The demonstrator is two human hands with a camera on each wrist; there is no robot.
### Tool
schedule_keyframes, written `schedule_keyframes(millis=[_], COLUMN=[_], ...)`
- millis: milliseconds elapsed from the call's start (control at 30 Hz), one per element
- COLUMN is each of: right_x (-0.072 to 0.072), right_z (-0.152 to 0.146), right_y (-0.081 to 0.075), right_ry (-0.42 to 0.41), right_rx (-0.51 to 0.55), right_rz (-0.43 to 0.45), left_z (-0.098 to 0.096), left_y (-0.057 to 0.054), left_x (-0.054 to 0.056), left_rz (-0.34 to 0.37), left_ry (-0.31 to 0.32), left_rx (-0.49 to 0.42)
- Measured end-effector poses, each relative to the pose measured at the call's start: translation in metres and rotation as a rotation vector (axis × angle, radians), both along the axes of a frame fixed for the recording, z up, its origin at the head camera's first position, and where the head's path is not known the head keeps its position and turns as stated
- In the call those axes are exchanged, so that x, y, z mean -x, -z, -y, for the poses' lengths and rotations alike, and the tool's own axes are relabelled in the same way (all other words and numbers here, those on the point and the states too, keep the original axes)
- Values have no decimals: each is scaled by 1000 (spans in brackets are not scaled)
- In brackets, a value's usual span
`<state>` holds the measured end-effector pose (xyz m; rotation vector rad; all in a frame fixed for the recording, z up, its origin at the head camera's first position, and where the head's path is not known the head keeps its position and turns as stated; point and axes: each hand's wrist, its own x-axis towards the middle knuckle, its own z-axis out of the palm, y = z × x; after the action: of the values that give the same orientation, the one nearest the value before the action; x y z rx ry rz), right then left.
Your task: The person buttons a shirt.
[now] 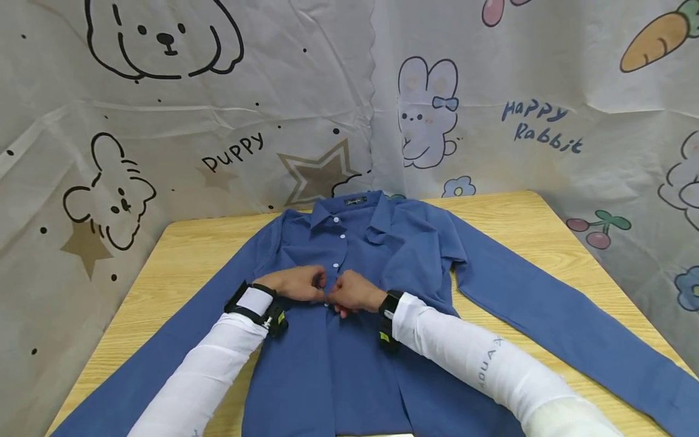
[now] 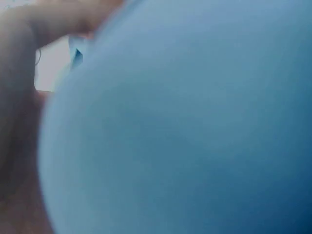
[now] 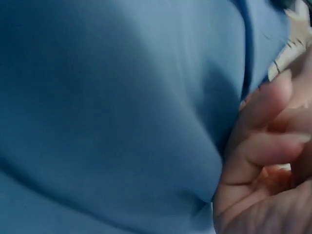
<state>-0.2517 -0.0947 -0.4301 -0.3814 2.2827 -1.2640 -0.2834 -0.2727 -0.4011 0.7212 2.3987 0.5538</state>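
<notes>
A blue long-sleeved button shirt [image 1: 295,358] lies front up, its collar at the far side and its sleeves spread to both sides. At the middle of its front edge my left hand [image 1: 297,283] pinches the cloth. My right hand [image 1: 355,291] meets it there, its curled fingers also pinching the shirt front. A small white button [image 1: 326,304] shows just under the fingertips; whatever else is between them is hidden. Above the hands, white buttons [image 1: 335,265] run up to the collar [image 1: 382,213]. Blue cloth fills most of both wrist views, blurred in the left one.
The shirt lies on a light wood table [image 1: 213,238]. Behind and beside the table hangs a pale cloth [image 1: 327,79] with cartoon prints. The right sleeve [image 1: 551,303] in view stretches past the table's near right part.
</notes>
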Motion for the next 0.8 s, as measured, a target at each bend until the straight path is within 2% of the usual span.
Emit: schedule_keyframes(millis=[167,300,400,533,667,800], right_x=[7,14,19,24,22,16], right_z=[-15,-29,-38,-43,-43,-44], right_y=[-7,-16,-20,-18,-11,-9], right_ry=[71,157,222,278,223,69], right_rx=[192,391,460,469,431,335], right_rz=[178,320,344,340,426,501], left_z=[15,29,35,34,28,18], left_y=[6,11,14,16,11,-1], left_x=[-5,-6,-8,-10,-14,-19], left_rz=[15,-28,-70,-133,-158,-116], left_ry=[-83,-104,-88,-47,-21,-20], left_rx=[-37,-40,-31,16,126,201])
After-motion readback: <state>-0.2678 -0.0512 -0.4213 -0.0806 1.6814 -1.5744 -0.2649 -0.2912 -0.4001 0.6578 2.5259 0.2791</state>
